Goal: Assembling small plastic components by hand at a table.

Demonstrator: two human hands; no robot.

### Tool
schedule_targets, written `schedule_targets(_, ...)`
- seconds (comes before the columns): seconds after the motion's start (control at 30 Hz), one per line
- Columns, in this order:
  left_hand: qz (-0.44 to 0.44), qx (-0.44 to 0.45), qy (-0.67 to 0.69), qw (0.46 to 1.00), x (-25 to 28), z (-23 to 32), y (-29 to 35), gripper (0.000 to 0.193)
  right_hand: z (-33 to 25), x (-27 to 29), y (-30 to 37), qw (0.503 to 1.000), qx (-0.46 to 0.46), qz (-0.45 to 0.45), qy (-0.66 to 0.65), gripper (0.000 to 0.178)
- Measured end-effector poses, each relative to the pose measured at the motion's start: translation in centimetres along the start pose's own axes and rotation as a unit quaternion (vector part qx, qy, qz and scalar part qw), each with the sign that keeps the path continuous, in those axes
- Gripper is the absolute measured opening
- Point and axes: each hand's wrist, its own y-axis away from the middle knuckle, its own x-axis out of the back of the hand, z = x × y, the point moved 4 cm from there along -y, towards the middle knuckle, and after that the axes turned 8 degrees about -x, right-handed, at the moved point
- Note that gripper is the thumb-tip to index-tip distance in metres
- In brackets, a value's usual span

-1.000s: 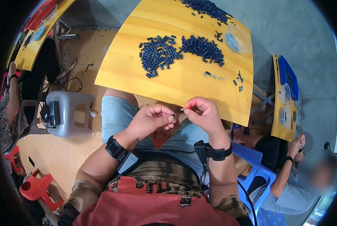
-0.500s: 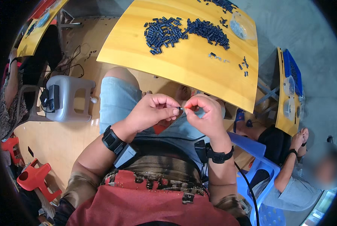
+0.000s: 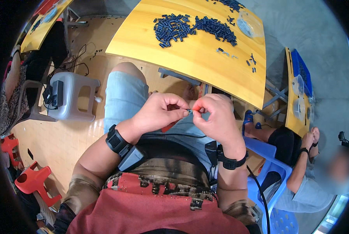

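Over my lap, my left hand (image 3: 160,112) and my right hand (image 3: 215,113) meet fingertip to fingertip. Between them is a small dark cylindrical part (image 3: 190,110), mostly covered by the fingers. My left thumb and index finger pinch one end of it. The right thumb and index finger close on its other end; whether they grip a separate piece there is too small to tell. Beyond my knees, the yellow table (image 3: 143,43) carries a pile of short black cylindrical parts (image 3: 172,30) and a second such pile (image 3: 216,29).
A few small clear pieces (image 3: 226,52) and loose black parts (image 3: 253,61) lie near the table's right side, by a clear tray (image 3: 245,28). A grey plastic stool (image 3: 71,95) stands left, a red stool (image 3: 36,181) lower left. At right, a person sits on a blue chair (image 3: 274,171).
My view has shifted slightly, so the table sits a little higher. Both hands keep their pinch on the small part; the right hand has turned a little.
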Motion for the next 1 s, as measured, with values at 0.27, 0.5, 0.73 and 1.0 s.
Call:
schedule_targets(0.27, 0.005, -0.059, -0.078, 0.995, -0.6, 0.6, 0.8, 0.007, -1.6, 0.0, 0.5, 0.993, 0.026, -0.042, 0.108, 0.007)
schedule_targets(0.5, 0.033, -0.175, -0.170, 0.969, -0.9, 1.8, 1.0, 0.005, -1.5, -0.2, 0.2, 0.992, -0.007, -0.064, 0.110, 0.007)
schedule_targets(0.73, 0.065, 0.000, 0.058, 0.996, 0.0, 0.4, 0.6, 0.013, -0.4, -0.3, 0.1, 0.997, -0.029, 0.042, -0.053, 0.010)
schedule_targets(1.0, 0.097, 0.030, 0.239, 0.966, 0.3, -1.1, 0.2, 0.015, -0.3, -1.2, 0.9, 0.992, 0.038, 0.113, -0.034, 0.027)
